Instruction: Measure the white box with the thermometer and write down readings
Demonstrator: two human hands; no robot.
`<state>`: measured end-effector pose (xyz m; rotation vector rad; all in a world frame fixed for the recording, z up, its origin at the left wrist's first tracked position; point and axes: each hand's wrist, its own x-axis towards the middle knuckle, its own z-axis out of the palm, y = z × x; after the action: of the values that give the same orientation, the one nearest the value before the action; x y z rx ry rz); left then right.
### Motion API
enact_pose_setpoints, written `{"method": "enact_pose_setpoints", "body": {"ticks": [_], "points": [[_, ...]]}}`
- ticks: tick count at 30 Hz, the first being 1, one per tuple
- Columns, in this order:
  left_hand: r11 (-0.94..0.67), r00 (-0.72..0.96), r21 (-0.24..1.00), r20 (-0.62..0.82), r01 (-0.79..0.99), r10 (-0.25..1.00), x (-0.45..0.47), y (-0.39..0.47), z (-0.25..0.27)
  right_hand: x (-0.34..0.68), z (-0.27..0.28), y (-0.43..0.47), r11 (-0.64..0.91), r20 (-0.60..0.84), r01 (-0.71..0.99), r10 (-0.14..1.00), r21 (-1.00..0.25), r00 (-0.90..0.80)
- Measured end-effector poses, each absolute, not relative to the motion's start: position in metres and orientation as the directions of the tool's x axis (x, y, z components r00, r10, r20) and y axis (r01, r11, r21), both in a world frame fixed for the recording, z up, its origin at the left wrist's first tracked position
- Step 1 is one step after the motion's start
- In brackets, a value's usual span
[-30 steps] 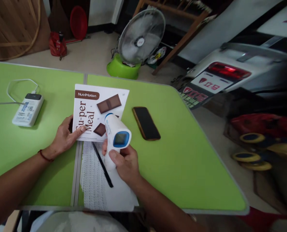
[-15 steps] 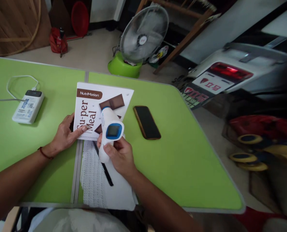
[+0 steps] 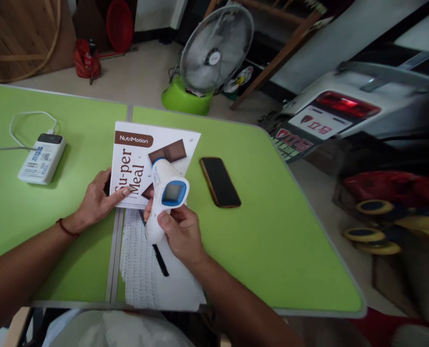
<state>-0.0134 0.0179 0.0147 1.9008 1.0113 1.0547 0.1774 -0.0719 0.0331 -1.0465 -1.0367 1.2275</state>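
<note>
A white box (image 3: pixel 131 156) printed "NutriMotion Su-per Meal" is tilted up in front of me. My left hand (image 3: pixel 100 195) grips its lower left corner, thumb on the printed face and fingers behind. In my right hand (image 3: pixel 180 226) is a white infrared thermometer (image 3: pixel 159 193) with a blue-rimmed screen facing me. Its blue nose points at the box's face, close to the picture of brown bars; I cannot tell whether they touch. Below the box lie sheets of paper (image 3: pixel 140 274) with a black pen (image 3: pixel 160 260) on top, partly hidden by the thermometer and right hand.
On the green table (image 3: pixel 272 250), a phone (image 3: pixel 219 182) lies to the right and a white power bank (image 3: pixel 41 159) with a cable to the left. Beyond the table's far edge a fan (image 3: pixel 216 53) rests on a green stool (image 3: pixel 185 96). A white scooter (image 3: pixel 344 101) stands at the right.
The thermometer has turned slightly in my right hand's grip, its screen end shifting a little to the right. My left hand and the box stay nearly still.
</note>
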Motion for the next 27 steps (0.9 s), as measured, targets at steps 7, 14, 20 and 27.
{"method": "enact_pose_setpoints", "body": {"ticks": [7,14,20,27], "points": [[-0.434,0.350,0.855,0.328,0.285,0.877,-0.0132,0.0182,0.0154,0.1780,0.0321,-0.0726,0.058,0.045,-0.189,0.996,-0.980,0.072],[-0.436,0.356,0.860,0.332,0.266,0.873,-0.0131,0.0190,0.0130,0.1786,0.0314,-0.0721,0.066,0.054,-0.181,0.996,-0.981,0.072],[-0.424,0.356,0.871,0.326,0.248,0.876,-0.0119,0.0189,0.0143,0.1788,0.0308,-0.0735,0.070,0.054,-0.184,0.994,-0.980,0.093],[-0.424,0.346,0.873,0.332,0.239,0.878,-0.0113,0.0185,0.0168,0.1773,0.0300,-0.0733,0.054,0.041,-0.189,0.997,-0.981,0.072]]}}
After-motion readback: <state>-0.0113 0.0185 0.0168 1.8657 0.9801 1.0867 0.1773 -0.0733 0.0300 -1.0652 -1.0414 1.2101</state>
